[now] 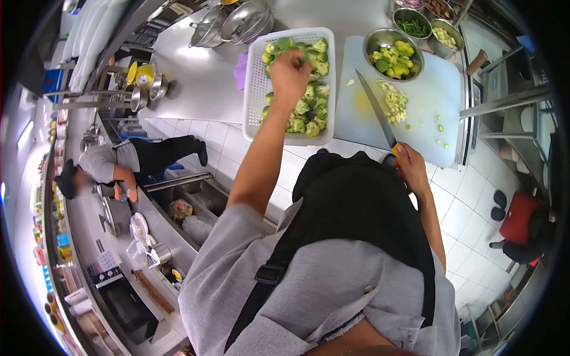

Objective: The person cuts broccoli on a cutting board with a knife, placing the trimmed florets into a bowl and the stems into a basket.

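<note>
My left hand [290, 77] is over a white perforated basket [254, 89] of broccoli florets [306, 110]. Its fingers are curled together on a floret, which they partly hide. My right hand [411, 168] grips a knife [378, 110] by its yellow handle, the long blade lying across a pale cutting board [356, 127]. Chopped light-green pieces [393, 102] lie beside the blade, and a few small bits are scattered to the right. At the board's far side stands a metal bowl [367, 65] with yellow-green florets in it.
Metal bowls of chopped green vegetables [412, 26] and pale cubes [444, 38] stand at the back right. Metal strainers [246, 22] and a purple cloth [240, 72] are near the basket. Another person [119, 163] works at a counter on the left.
</note>
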Tool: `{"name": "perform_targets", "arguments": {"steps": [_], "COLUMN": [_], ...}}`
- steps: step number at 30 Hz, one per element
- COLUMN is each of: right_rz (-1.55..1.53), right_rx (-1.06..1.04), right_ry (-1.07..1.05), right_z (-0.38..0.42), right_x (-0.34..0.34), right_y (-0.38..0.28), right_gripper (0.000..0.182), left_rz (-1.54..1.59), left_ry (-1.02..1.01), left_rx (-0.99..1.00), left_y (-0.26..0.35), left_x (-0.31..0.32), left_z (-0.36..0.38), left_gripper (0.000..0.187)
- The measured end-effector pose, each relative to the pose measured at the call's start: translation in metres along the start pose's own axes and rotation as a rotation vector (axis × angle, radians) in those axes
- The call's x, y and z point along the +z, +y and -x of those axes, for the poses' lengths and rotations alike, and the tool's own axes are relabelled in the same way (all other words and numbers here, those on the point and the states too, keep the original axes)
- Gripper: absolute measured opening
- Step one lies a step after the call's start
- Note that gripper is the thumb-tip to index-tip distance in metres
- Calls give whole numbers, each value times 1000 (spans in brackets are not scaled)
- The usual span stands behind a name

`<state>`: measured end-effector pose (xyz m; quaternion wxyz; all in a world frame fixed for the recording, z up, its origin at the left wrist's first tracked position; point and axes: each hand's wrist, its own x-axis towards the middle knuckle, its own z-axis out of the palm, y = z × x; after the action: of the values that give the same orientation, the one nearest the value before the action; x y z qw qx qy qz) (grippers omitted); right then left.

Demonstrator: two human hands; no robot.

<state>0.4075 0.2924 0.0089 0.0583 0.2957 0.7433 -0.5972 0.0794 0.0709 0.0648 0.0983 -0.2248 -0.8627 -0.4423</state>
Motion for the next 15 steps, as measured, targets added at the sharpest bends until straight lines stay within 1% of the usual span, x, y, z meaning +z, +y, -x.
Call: {"name": "perform_targets", "arguments": {"steps": [3, 6, 8, 9, 12, 13, 15], "right_rz": [21, 54, 89, 54, 82, 86, 93], "right_rx": [21, 7, -17, 43, 5, 13, 23], "right_ry": [8, 17, 8, -10, 44, 39, 22], "right_z": [-1, -4, -7, -2, 0, 1, -1], "right_x": [1, 1, 1, 1, 3, 2, 1], "right_y": [-6, -5, 2, -9, -12, -12, -14], "right_gripper": [40, 40, 41, 43, 44, 44, 44], "left_rz": [-110, -631, -616, -604, -286, -310, -62], "left_ry": [-79, -424, -589, -666, -374, -357, -278], "left_rx": [-38, -22, -120, -167, -142, -215, -239], "left_y": [-56, -99, -115, -121, -139, -124, -110], "left_x": [-2, -12, -8, -7, -10, -17, -24], "left_z": [-37, -44, -26, -17, 8, 13, 21], "left_gripper": [25, 27, 27, 27, 30, 36, 36]}}
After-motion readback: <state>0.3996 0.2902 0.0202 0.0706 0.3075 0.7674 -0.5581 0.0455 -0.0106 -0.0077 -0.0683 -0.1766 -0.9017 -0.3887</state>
